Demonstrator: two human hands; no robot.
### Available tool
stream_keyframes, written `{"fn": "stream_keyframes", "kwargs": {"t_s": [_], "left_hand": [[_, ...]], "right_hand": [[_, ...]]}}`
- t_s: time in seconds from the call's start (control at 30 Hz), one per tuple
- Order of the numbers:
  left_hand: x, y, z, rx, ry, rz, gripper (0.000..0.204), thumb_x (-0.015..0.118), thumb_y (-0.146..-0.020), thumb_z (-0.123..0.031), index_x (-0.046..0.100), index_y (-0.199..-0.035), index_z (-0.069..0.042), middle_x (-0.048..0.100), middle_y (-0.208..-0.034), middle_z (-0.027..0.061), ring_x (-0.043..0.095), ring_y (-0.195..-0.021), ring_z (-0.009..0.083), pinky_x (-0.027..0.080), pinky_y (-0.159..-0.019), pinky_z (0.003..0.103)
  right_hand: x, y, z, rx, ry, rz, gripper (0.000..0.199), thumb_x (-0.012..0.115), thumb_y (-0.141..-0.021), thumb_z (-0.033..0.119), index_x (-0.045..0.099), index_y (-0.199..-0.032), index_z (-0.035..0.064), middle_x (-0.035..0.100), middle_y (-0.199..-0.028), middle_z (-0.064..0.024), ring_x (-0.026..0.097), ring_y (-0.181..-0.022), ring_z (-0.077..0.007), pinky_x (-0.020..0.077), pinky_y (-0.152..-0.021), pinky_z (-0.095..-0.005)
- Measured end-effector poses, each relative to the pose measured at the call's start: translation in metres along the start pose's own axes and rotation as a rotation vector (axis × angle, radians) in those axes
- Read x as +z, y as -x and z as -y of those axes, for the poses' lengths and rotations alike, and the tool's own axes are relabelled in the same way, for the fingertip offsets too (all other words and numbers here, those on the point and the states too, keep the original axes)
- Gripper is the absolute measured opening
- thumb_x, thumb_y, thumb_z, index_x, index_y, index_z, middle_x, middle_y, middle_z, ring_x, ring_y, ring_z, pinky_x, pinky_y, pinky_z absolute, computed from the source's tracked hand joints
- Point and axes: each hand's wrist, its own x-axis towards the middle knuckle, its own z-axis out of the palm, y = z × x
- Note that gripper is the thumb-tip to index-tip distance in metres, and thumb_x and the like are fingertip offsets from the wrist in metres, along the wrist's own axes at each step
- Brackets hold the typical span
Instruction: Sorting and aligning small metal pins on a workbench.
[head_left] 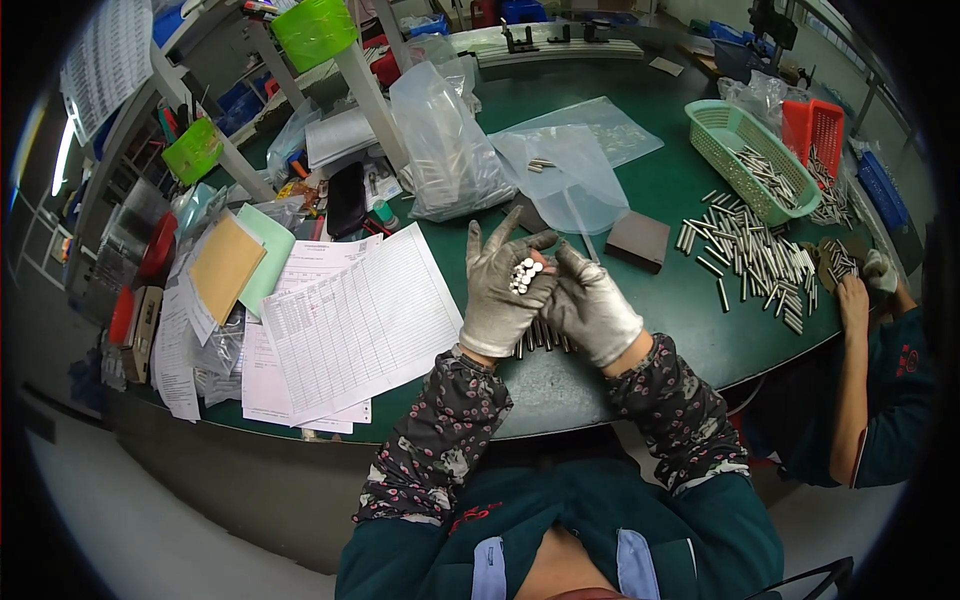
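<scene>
A small bundle of metal pins [524, 276] is held up between my gloved hands, its bright round ends facing up. My left hand [497, 295] grips it on the thumb side, while other fingers stretch out and apart. My right hand [598, 305] curls in from the other side with its fingertips at the bundle; how much of it those fingers grip is partly hidden. Both white gloves are stained dark at the fingers. More metal pins [542, 338] lie on the table just below my hands, partly covered by them.
Printed sheets [365, 325] lie at left, beside a black phone [346, 198]. Beyond my hands are a filled plastic bag [440, 150] and a dark block [638, 241]. Loose pins [750, 255] and a green basket [735, 130] lie right, where a co-worker's hand [853, 300] works.
</scene>
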Motion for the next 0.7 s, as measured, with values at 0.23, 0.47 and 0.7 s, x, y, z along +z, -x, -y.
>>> {"fn": "stream_keyframes", "kwargs": {"t_s": [0.23,0.47,0.7], "left_hand": [[-0.001,-0.002,-0.001,0.104,-0.024,0.042,0.037,0.074,-0.07,-0.022,0.062,-0.104,-0.013,0.066,-0.104,-0.0017,0.048,-0.122,0.0245,0.009,-0.111,0.052],[0.005,0.009,-0.001,-0.432,0.644,-0.016,0.026,0.062,-0.081,0.001,0.057,-0.106,-0.005,0.064,-0.101,0.0067,0.063,-0.083,0.0114,0.055,-0.067,0.027],[0.007,0.007,0.01,-0.645,0.72,0.06,0.021,0.067,-0.079,-0.002,0.053,-0.094,-0.006,0.059,-0.08,-0.0007,0.057,-0.07,0.0076,0.05,-0.061,0.021]], "right_hand": [[-0.005,0.01,0.009,0.011,0.214,-0.102,0.031,0.042,-0.098,0.02,0.049,-0.12,0.0002,0.058,-0.113,-0.0086,0.056,-0.105,-0.0196,0.0433,-0.098,-0.0338],[0.011,0.01,0.066,-0.21,1.52,-0.45,0.047,0.054,-0.089,0.044,0.063,-0.106,0.0011,0.064,-0.107,-0.0121,0.064,-0.089,-0.023,0.05,-0.078,-0.032],[-0.021,0.027,0.103,-0.257,2.906,-0.636,0.064,0.067,-0.068,0.045,0.057,-0.122,0.0101,0.052,-0.126,-0.0148,0.042,-0.123,-0.0328,0.0349,-0.098,-0.0487]]}}
